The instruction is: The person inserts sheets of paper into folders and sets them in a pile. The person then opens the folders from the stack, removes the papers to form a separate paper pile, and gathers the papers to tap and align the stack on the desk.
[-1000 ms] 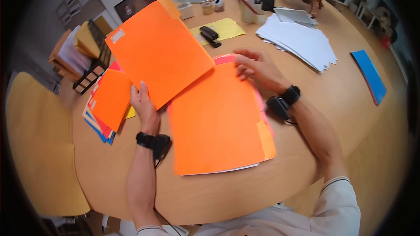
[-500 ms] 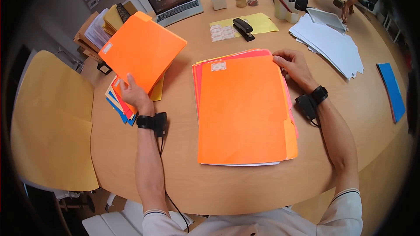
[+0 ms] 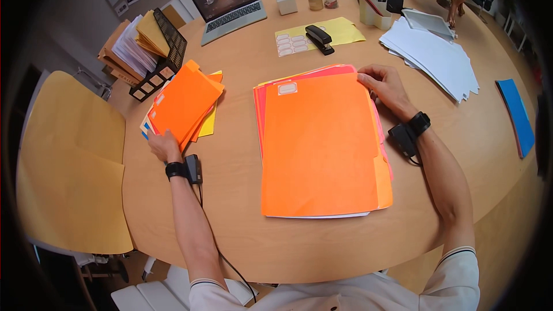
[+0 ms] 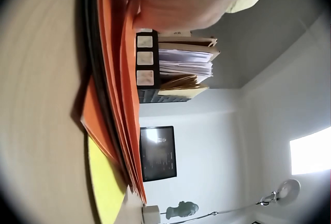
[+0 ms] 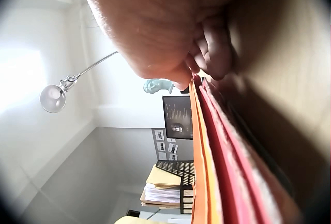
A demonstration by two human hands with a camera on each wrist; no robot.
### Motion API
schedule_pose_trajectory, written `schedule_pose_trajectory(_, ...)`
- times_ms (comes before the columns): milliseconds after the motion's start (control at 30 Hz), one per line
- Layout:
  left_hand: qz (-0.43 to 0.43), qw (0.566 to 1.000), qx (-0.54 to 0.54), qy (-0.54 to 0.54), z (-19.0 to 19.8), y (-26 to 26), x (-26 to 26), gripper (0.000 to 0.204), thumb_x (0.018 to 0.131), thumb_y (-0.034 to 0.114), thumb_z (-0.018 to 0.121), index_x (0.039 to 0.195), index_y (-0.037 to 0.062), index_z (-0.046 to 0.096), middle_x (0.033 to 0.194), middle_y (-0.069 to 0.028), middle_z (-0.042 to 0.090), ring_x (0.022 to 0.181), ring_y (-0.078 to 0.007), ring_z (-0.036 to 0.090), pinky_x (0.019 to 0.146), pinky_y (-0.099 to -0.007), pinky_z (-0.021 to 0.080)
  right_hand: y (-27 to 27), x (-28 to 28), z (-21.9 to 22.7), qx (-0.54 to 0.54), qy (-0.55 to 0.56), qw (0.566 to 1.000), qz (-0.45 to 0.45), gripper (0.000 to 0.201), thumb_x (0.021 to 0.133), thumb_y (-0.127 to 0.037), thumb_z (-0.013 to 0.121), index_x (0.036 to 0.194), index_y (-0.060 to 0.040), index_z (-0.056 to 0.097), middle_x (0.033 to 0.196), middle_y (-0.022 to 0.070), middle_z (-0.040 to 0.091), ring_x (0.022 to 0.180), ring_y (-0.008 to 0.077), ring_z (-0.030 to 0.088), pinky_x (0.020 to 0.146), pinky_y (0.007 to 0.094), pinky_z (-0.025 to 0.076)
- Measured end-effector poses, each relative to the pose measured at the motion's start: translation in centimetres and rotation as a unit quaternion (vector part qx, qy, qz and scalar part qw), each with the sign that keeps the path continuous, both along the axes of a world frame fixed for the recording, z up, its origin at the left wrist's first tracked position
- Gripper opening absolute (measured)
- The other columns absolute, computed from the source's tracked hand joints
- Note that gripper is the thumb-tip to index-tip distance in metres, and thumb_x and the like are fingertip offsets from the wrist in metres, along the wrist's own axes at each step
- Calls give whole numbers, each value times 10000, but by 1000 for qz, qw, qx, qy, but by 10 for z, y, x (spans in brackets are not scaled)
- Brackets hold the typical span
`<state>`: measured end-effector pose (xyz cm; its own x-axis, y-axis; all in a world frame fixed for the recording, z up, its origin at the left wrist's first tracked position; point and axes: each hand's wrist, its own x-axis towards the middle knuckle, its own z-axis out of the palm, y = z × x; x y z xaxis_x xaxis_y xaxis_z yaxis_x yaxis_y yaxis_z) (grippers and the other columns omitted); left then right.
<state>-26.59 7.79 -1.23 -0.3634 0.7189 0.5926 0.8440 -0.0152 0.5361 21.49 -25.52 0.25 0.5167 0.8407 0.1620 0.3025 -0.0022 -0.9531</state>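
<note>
At the left of the table, in the head view, my left hand (image 3: 165,145) grips the near-left corner of an orange folder (image 3: 187,98). That folder lies over a fanned pile of folders, with a yellow folder (image 3: 208,122) showing at its right side. Seen from the left wrist, the hand covers the near end of the orange layers (image 4: 121,79). My right hand (image 3: 387,89) pinches the top right corner of a thick folder stack (image 3: 319,150), an orange labelled folder uppermost. Pink and red folder edges (image 5: 227,151) show below it in the right wrist view.
Behind the left pile stands a black file holder (image 3: 167,52) with papers. A laptop (image 3: 230,6), a stapler (image 3: 320,39) on a yellow folder, white papers (image 3: 429,57) and a blue folder (image 3: 515,116) lie around. A pen holder (image 3: 375,12) stands at the back.
My left hand has carried the orange folder left and lowered it onto the left pile. My right hand has come to the top right corner of the middle stack and holds there.
</note>
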Motion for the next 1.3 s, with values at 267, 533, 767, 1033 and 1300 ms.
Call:
schedule_pose_trajectory(267,-134,970,144,146,15,-15,45,456,853,95,709,1276,-34,595,1192,-245,651,1166,-387,593,1015,-468,453,1,2,-6,12,11,1000,-4,229,974,-153,629,1078,36,704,798,38,665,630,95,601,513,255,493)
schedule_pose_trajectory(533,-574,754,-196,-251,36,-109,154,335,993,142,656,1261,-58,636,1260,-85,641,1144,-122,585,1003,-278,458,0,2,-2,3,41,999,10,262,901,-94,617,1103,51,700,790,49,664,631,100,607,515,256,496)
schedule_pose_trajectory(767,-727,650,-220,16,31,-150,181,612,900,270,770,1377,-50,559,1557,-175,435,1499,-281,321,1211,-398,283,-4,5,1,6,60,997,41,312,844,-68,622,1119,58,694,787,34,648,665,100,619,545,246,498)
schedule_pose_trajectory(1033,-699,686,-193,57,22,-156,183,860,802,299,848,1503,28,429,1634,-185,304,1548,-322,200,1250,-437,191,-2,2,1,12,36,999,36,476,811,-129,742,1223,78,625,900,46,622,688,95,618,542,236,528)
schedule_pose_trajectory(1300,-688,700,-182,53,18,-155,183,984,775,357,868,1542,27,348,1635,-181,298,1545,-328,204,1249,-436,201,7,-1,-15,70,-137,988,-25,749,798,-311,816,1383,31,497,1172,162,586,886,174,636,775,348,581)
